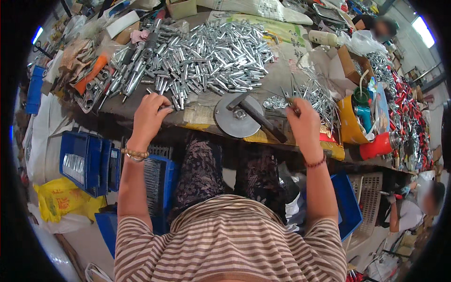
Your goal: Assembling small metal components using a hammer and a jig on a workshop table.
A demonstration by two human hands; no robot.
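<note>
A heap of short shiny metal rods [211, 56] covers the middle of the workbench. At its near left edge, my left hand [151, 115] is closed, thumb and fingers pinched beside the nearest rods; what lies between them is too small to make out. My right hand [303, 120] is closed near the right side, with a dark narrow thing partly showing at its fingertips. Thin pointed metal pins [312, 96] lie just beyond that hand. Between my hands, a hammer [263, 121] rests across a round grey metal disc [230, 120].
Drill-like tools [141, 61] and an orange-handled tool [91, 73] crowd the bench's left. A yellow container [350, 120] and a red bottle [378, 145] stand at right. Blue bins [77, 162] sit below left. Two other people are at the right, one low [408, 214].
</note>
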